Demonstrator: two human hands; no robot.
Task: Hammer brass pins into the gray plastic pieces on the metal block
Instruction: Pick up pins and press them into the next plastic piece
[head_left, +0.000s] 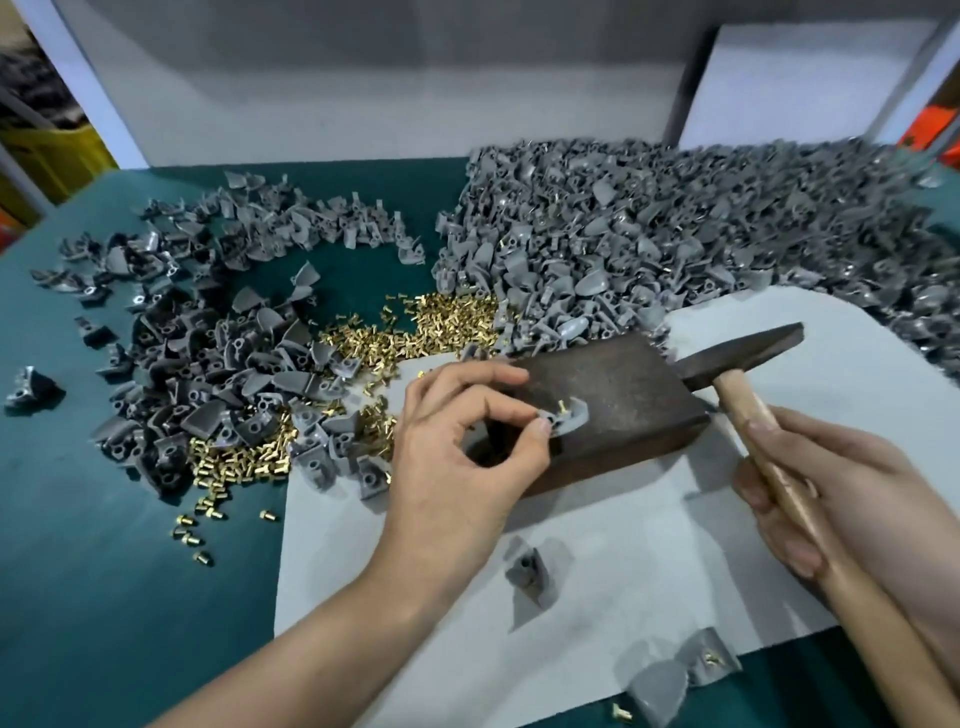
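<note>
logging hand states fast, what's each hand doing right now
Left hand: pinching the small gray plastic piece, with a brass pin in it, on the dark metal block.
Right hand: gripping the wooden-handled hammer.

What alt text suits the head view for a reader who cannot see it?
A left hand pinches a gray plastic piece with a brass pin in it on a metal block, while the right hand grips a wooden-handled hammer. Heaps of gray pieces and loose brass pins lie on the green table.
</note>
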